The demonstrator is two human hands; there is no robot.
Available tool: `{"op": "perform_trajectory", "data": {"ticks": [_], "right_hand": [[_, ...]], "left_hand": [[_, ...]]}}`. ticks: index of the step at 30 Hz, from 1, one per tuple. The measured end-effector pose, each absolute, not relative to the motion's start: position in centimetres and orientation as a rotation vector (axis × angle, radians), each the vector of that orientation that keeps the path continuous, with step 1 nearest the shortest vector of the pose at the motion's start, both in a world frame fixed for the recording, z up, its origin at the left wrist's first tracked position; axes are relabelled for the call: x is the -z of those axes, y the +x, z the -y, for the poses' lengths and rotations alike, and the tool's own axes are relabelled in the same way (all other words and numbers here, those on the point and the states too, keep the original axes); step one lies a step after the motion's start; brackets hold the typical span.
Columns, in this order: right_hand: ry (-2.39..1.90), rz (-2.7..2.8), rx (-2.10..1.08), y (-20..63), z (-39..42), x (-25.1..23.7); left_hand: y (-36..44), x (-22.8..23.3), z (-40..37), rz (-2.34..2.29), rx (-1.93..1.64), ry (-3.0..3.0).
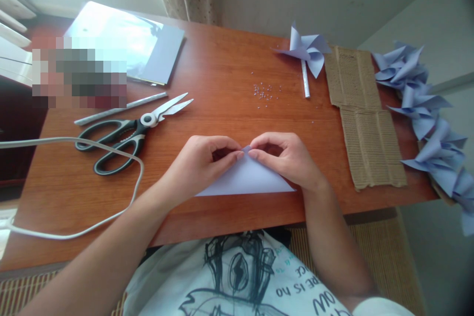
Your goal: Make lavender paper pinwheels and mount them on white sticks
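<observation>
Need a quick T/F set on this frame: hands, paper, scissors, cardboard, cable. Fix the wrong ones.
1. The left hand and right hand both pinch the paper near its top corner. True.
2. The scissors lie closed beside the cardboard. False: their blades are apart, and they lie across the table from it, left of the paper.
3. The white cable crosses the scissors' handles. True.
4. The cardboard is under the paper. False: it lies to the right, apart from the paper.
</observation>
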State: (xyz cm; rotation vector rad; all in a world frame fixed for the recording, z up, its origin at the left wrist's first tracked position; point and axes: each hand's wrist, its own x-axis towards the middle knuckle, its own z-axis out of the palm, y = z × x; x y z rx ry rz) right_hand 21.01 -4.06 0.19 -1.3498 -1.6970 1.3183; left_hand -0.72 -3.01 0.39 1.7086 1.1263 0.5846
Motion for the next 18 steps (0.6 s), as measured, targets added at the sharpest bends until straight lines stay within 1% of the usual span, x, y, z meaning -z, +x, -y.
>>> {"op": "perform_trajectory", "data": {"ticks": [18], "right_hand": [[-1.348,1.686,-1.317,21.05,4.1,-0.14]], "left_hand": [[-0.67,-0.68,3.01,-1.134,-0.567,1.697]]}}
